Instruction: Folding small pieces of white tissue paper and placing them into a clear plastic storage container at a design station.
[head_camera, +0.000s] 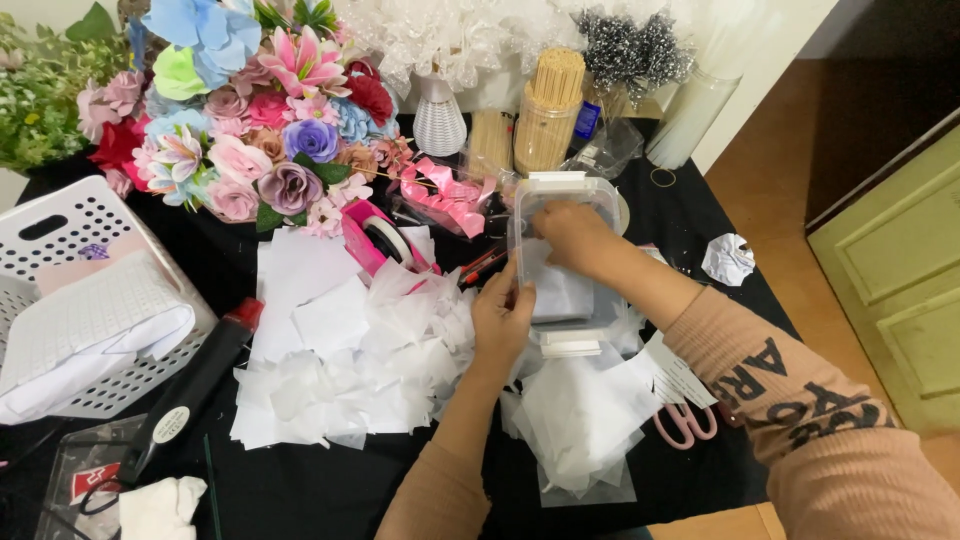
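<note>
1. Nearest the camera, a heap of white tissue squares lies on the black table; pink-handled scissors poke out from under its right edge.
2. A wider spread of white tissue pieces lies to the left, touching the left wrist.
3. The left hand rests against the left wall of a clear plastic box. Its fingers curl loosely around that wall, bracing the box rather than lifting it.
4. The right hand reaches down into the box from above, fingers bent toward the white sheets inside. Whether it pinches a sheet I cannot tell, as the knuckles hide the fingertips.
5. The box stands at the middle of the table, just right of a pink tape dispenser. Its long axis runs away from the person, the open top facing up, with white clip edges at the near and far ends.
6. The box looks light, stiff and rather slick, so a hold on the two long walls seems safest. The tissue inside is likely soft and easily torn or creased, best taken by a light pinch at an edge.
7. Farther left sits a white basket. At the back are paper flowers, a jar of sticks and a white vase.
</note>
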